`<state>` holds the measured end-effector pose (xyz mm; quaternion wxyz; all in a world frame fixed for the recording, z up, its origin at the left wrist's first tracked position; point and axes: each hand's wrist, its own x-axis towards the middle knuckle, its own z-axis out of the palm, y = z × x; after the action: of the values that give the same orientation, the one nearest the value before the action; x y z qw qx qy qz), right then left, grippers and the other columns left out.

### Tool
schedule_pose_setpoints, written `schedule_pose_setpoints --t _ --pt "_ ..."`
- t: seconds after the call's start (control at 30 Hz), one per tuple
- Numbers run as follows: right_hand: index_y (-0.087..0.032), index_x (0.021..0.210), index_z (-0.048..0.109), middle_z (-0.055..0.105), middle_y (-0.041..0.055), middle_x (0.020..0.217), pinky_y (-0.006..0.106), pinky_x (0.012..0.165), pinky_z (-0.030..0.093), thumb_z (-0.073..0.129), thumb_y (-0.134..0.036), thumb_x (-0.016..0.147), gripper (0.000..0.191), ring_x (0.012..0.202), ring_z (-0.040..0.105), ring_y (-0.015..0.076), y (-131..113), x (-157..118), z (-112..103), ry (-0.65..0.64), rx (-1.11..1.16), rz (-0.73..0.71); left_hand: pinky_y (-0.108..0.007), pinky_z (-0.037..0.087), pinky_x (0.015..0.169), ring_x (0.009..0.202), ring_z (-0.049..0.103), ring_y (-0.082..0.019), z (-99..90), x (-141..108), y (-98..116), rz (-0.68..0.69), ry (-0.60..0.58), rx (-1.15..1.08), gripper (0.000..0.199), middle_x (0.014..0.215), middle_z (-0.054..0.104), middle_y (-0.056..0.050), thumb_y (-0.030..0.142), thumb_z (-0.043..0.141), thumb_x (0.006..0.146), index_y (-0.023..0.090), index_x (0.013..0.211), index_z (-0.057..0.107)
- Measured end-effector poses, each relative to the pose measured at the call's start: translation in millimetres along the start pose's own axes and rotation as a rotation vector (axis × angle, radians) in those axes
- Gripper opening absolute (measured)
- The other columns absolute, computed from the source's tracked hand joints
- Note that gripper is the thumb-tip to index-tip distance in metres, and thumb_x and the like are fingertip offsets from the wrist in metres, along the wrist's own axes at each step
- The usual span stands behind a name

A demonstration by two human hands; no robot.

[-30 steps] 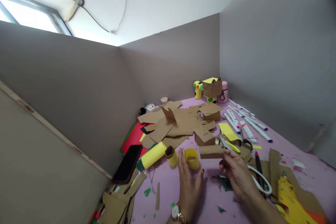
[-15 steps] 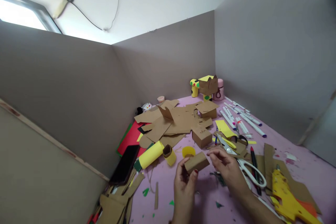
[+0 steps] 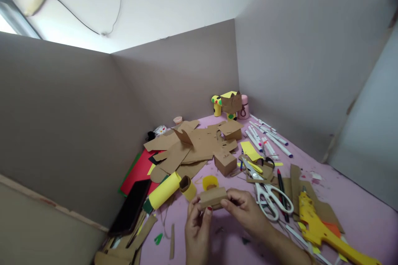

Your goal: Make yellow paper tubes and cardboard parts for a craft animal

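My left hand and right hand grip the ends of a folded tube (plain brown card, flat-sided), just above the desk and nearer me than the yellow ring; its long axis runs left to right, the right end slightly farther away

"Tools, by count?"
"White-handled scissors: one pair. Glue gun: one."
"Containers?"
"Pink bottle: one. Small cup: one. Plain cardboard boxes: two."
"Remainder?"
"Phone: one. Hands: two. White markers: over five, overlapping; exact count unclear."
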<state>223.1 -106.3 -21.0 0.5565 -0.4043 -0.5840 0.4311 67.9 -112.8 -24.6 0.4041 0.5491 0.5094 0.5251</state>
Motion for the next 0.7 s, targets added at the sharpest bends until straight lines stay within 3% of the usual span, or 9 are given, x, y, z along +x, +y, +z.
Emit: schedule_pose_setpoints --t 0.13,0.2,0.3,0.4,0.5,0.63,0.7 --pt "-0.016 0.064 0.067 0.057 -0.0007 0.06 0.024 0.058 0.038 0.059 -0.042 0.08 0.031 0.06 0.05 0.0154 -3 -1 2 -0.011 0.023 0.032 -0.043 0.041 0.094 0.099 0.056 -0.027 0.5 -1 -8 -0.028 -0.063 -0.076 0.027 0.096 0.062 -0.009 0.043 0.057 0.079 0.021 0.089 0.069" --pt "-0.016 0.066 0.067 0.058 -0.0002 0.064 0.024 0.06 0.038 0.059 -0.04 0.08 0.029 0.062 0.05 0.0156 -4 -3 3 -0.031 0.055 0.041 -0.04 0.041 0.094 0.102 0.056 -0.026 0.5 -3 -6 -0.008 -0.075 -0.075 0.024 0.099 0.062 -0.009 0.039 0.055 0.081 0.021 0.089 0.068" --pt "-0.016 0.07 0.066 0.058 0.0 0.067 0.025 0.061 0.038 0.059 -0.042 0.08 0.028 0.064 0.05 0.016 -4 -4 4 -0.034 0.117 0.077 -0.036 0.043 0.093 0.107 0.055 -0.026 -5.3 -3 6 0.023 -0.086 -0.028 0.021 0.108 0.062 -0.01 0.037 0.059 0.08 0.02 0.086 0.067" --pt "-0.017 0.064 0.061 0.049 -0.0039 0.057 0.023 0.054 0.033 0.058 -0.048 0.079 0.034 0.057 0.043 0.0133 2 -4 3 0.014 0.17 0.151 -0.034 0.048 0.085 0.102 0.059 -0.023 -21.6 10 26 0.005 -0.037 -0.033 0.035 0.115 0.061 -0.01 0.039 0.06 0.079 0.023 0.11 0.056" --pt "-0.018 0.054 0.053 0.039 -0.007 0.048 0.022 0.048 0.027 0.059 -0.057 0.074 0.044 0.049 0.034 0.0105 13 -2 2 0.022 0.217 0.228 -0.035 0.05 0.08 0.096 0.062 -0.023 -47.1 47 48 0.074 0.131 0.058 0.042 0.104 0.064 -0.009 0.042 0.055 0.081 0.021 0.116 0.048" --pt "-0.018 0.052 0.049 0.038 -0.0077 0.042 0.022 0.046 0.022 0.061 -0.064 0.068 0.05 0.042 0.031 0.0085 24 -1 3 -0.008 0.251 0.31 -0.035 0.046 0.089 0.104 0.056 -0.021 -81.4 129 59 0.105 0.133 0.299 0.028 0.113 0.059 -0.009 0.03 0.057 0.082 0.019 0.107 0.054" --pt "-0.018 0.052 0.049 0.038 -0.0079 0.04 0.022 0.045 0.02 0.061 -0.065 0.067 0.051 0.041 0.03 0.0079 28 -1 4 -0.026 0.252 0.325 -0.043 0.048 0.086 0.102 0.057 -0.022 -94.3 169 53 0.045 0.08 0.379 0.027 0.115 0.059 -0.008 0.027 0.057 0.084 0.016 0.108 0.056"
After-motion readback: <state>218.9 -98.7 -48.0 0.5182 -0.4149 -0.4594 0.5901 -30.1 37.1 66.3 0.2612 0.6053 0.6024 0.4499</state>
